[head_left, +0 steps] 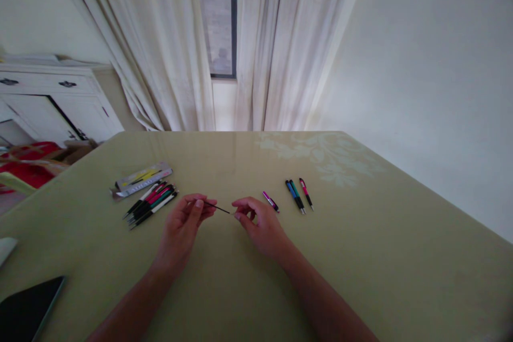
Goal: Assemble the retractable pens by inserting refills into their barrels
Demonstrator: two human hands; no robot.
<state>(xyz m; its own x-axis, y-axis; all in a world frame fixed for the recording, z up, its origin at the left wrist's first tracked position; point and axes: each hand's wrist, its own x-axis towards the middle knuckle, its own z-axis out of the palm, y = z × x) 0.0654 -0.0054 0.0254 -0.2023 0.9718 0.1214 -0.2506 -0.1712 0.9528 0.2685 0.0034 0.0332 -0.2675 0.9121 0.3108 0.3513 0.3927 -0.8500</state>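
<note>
A thin dark pen refill (219, 208) spans the gap between my two hands above the table. My left hand (185, 219) pinches its left end between thumb and fingers. The thumb and forefinger of my right hand (256, 219) close on its other end; a small pale bit shows there, too small to make out. Just beyond my right hand lies a purple-and-black pen barrel (270, 201). A pile of click pens (150, 204) in white, pink, green and black rests left of my left hand.
Blue and green pens (295, 196) lie side by side at the right, next to a pink pen (306, 194). An opened pen box (143, 179) sits behind the pile. A dark flat device (30, 307) occupies the table's (401, 256) near left corner. Curtains (160, 43) hang beyond the far edge.
</note>
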